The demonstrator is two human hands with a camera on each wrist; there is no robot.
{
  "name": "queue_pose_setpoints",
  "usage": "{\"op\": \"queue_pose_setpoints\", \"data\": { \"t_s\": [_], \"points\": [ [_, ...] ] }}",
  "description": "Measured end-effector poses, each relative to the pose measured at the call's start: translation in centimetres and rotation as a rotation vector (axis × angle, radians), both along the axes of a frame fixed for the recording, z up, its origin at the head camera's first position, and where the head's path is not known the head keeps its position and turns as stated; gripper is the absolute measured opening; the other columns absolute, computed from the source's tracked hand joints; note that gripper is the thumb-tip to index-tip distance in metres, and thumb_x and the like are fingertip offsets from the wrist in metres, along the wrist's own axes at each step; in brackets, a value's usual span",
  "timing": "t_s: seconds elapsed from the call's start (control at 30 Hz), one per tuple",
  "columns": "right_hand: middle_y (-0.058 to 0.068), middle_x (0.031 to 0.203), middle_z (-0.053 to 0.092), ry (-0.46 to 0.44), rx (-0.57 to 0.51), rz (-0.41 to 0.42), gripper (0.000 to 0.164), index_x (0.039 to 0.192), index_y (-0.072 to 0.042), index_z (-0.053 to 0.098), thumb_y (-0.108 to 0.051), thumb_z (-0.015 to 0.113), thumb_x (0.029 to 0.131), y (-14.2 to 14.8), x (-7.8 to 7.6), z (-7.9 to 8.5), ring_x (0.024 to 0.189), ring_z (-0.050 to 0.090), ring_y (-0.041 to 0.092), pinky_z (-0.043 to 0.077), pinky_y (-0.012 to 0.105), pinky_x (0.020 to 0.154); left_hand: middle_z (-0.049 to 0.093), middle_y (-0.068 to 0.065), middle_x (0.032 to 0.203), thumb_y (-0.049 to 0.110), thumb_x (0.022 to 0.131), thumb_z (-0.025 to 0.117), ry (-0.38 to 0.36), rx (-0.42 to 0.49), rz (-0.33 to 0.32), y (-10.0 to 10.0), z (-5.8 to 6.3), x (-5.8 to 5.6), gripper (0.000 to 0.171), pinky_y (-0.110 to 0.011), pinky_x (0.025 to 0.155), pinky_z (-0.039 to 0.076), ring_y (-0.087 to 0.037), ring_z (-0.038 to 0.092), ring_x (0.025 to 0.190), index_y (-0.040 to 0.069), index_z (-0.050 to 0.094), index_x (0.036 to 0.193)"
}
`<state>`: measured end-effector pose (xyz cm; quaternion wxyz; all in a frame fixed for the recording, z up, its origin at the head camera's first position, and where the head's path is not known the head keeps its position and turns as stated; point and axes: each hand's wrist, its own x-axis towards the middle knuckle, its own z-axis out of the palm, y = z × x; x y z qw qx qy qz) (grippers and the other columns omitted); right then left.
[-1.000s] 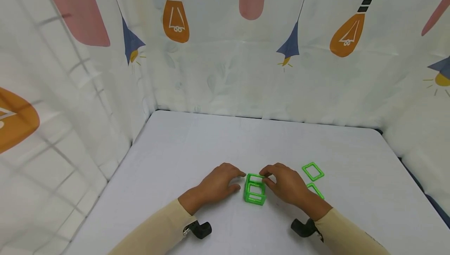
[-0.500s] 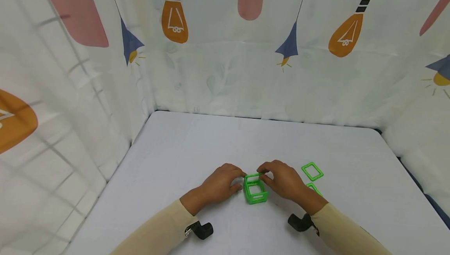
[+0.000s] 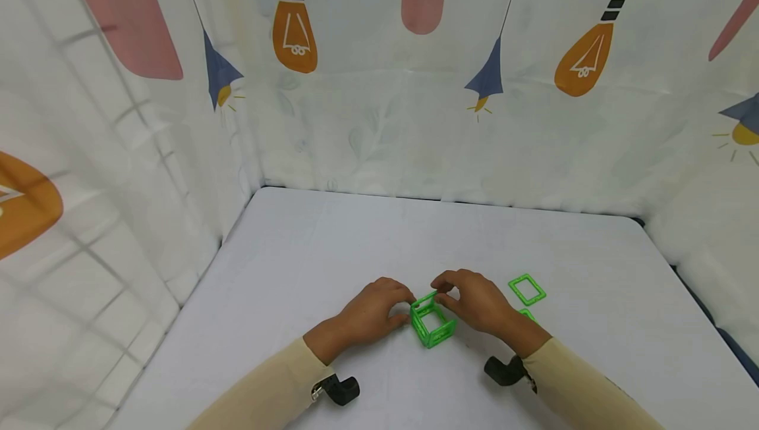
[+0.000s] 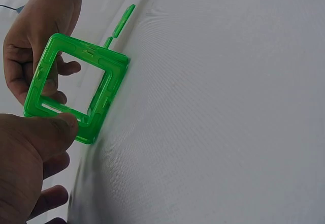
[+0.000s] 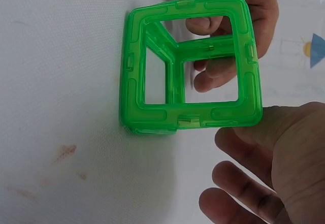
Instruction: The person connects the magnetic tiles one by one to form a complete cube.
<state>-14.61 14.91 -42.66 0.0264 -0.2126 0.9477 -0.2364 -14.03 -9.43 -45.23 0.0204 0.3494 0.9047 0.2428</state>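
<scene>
A small see-through green box of square magnetic tiles [image 3: 429,341] sits on the white table between my two hands. My left hand [image 3: 370,308] holds its left side, and in the left wrist view the left thumb [image 4: 63,125] lies over a corner of the tile frame. From the other side, my right hand [image 3: 476,303] pinches the upper far edge. The right wrist view has that thumb at a corner of the box [image 5: 190,118], with the other right fingers [image 5: 233,183] apart from it. The left fingers show through the open frame.
A loose green square tile [image 3: 535,284] lies flat beyond the right wrist. Another green tile [image 3: 527,313] is mostly hidden behind the right forearm. The white tabletop [image 3: 332,239] ends at a patterned curtain [image 3: 385,134]. Both wrists carry black camera mounts [image 3: 504,372].
The box has turned between the hands, its near side swinging to the right. My right hand has shifted slightly left, and its forearm now covers more of the nearer loose tile.
</scene>
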Motion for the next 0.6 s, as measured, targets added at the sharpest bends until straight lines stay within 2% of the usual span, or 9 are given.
{"op": "queue_pose_setpoints", "data": {
  "t_s": [0.17,0.3,0.4,0.53,0.6],
  "points": [
    [-0.012,0.100,0.073,-0.025,-0.016,0.005,0.020,0.112,-0.020,0.073,-0.020,0.079,0.092,-0.1,-0.1,0.1,0.105,0.067,0.019,0.054,0.044,0.089,0.068,0.009,0.118,0.020,0.095,0.075,0.033,0.016,-0.025,0.0,-0.3,-0.1,0.021,-0.037,0.104,0.046,-0.017,0.057,0.122,0.019,0.074,0.116],
    [-0.013,0.101,0.073,-0.043,-0.029,-0.001,0.023,0.115,-0.020,0.073,-0.019,0.078,0.093,0.0,0.0,0.3,0.107,0.066,0.019,0.054,0.044,0.088,0.068,0.008,0.118,0.022,0.095,0.076,0.039,0.013,-0.031,0.0,-0.5,-0.1,0.021,-0.036,0.103,0.047,-0.016,0.058,0.121,0.019,0.074,0.115],
    [-0.013,0.102,0.073,-0.051,-0.037,-0.011,0.024,0.117,-0.019,0.072,-0.020,0.077,0.093,0.3,0.1,0.4,0.104,0.066,0.018,0.054,0.039,0.082,0.068,0.007,0.118,0.022,0.095,0.076,0.041,0.004,-0.034,0.0,-0.6,-0.2,0.020,-0.037,0.103,0.047,-0.016,0.058,0.120,0.018,0.075,0.114],
    [-0.012,0.103,0.072,-0.043,-0.041,-0.037,0.025,0.118,-0.019,0.072,-0.020,0.077,0.094,1.0,0.0,0.4,0.092,0.065,0.013,0.053,0.032,0.072,0.067,0.005,0.118,0.022,0.094,0.077,0.039,-0.012,-0.033,0.1,-0.6,-0.2,0.019,-0.039,0.102,0.047,-0.017,0.058,0.119,0.018,0.075,0.113],
    [-0.012,0.104,0.071,-0.031,-0.042,-0.044,0.025,0.119,-0.018,0.072,-0.019,0.077,0.094,1.4,0.0,0.3,0.090,0.063,0.010,0.053,0.030,0.071,0.067,0.004,0.119,0.021,0.093,0.078,0.040,-0.021,-0.031,0.1,-0.7,-0.3,0.019,-0.041,0.102,0.047,-0.018,0.057,0.119,0.018,0.075,0.112]
  ]
}}
